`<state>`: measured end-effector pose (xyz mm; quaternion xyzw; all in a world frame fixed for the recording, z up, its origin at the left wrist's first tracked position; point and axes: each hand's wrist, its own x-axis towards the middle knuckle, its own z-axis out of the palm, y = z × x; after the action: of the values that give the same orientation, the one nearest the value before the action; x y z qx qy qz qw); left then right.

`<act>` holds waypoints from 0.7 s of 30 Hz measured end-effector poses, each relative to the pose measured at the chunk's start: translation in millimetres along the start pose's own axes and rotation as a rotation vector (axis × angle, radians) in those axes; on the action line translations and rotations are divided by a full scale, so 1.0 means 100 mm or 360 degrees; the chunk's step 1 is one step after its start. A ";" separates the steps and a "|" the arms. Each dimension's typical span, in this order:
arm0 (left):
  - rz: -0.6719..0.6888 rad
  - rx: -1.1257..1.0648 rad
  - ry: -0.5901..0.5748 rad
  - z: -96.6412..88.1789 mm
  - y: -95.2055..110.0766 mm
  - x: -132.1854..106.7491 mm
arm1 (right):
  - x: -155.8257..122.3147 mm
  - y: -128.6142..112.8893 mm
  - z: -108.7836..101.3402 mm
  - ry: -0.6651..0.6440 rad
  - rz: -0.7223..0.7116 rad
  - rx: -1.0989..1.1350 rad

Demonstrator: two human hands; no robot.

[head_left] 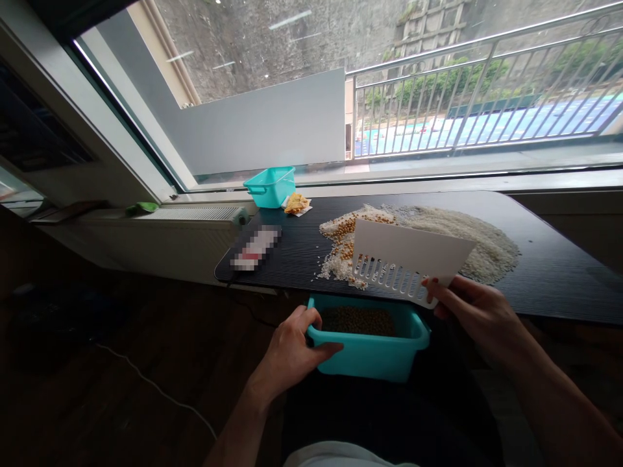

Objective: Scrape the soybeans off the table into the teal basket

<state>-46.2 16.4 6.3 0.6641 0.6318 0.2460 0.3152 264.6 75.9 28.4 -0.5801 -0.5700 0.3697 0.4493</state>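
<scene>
My left hand [294,347] grips the left rim of a turquoise plastic bin [370,357], thumb along the front wall. Soybeans [360,320] cover the bin's bottom; it sits below the table's front edge, by my lap. In my right hand [467,301] is a white slotted scraper [409,253], pinched at its lower right corner. Its slots face down over the table edge, just above the bin's far side. Behind the scraper, a pile of white rice [457,237] spreads over the table, with yellow beans [348,225] mixed in at its left part.
The dark table [545,272] stands against a window. At its far left are a second turquoise bin [275,188] and a yellow snack on white paper [296,204]. A blurred-out flat object [256,248] lies near the left edge. A radiator [195,224] is further left; a white cable [156,386] crosses the floor.
</scene>
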 end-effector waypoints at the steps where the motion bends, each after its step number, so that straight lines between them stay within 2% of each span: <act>1: 0.0006 0.0000 0.0003 0.00 -0.01 0.00 | 0.01 0.00 0.01 0.0011 -0.0003 -0.0005; 7: 0.0009 0.0004 0.0005 0.01 -0.03 0.00 | -0.01 -0.02 0.02 -0.0071 -0.0001 -0.0025; 13: 0.0005 0.0004 0.0008 0.01 -0.01 0.00 | -0.02 0.03 -0.02 -0.0047 -0.0057 -0.0051; 21: -0.0009 -0.0002 0.0001 0.00 -0.01 0.00 | -0.06 0.00 -0.02 -0.0105 0.0017 -0.0022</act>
<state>-47.5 16.1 5.5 0.6619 0.6336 0.2457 0.3163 265.6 70.2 28.9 -0.5737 -0.5840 0.3871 0.4243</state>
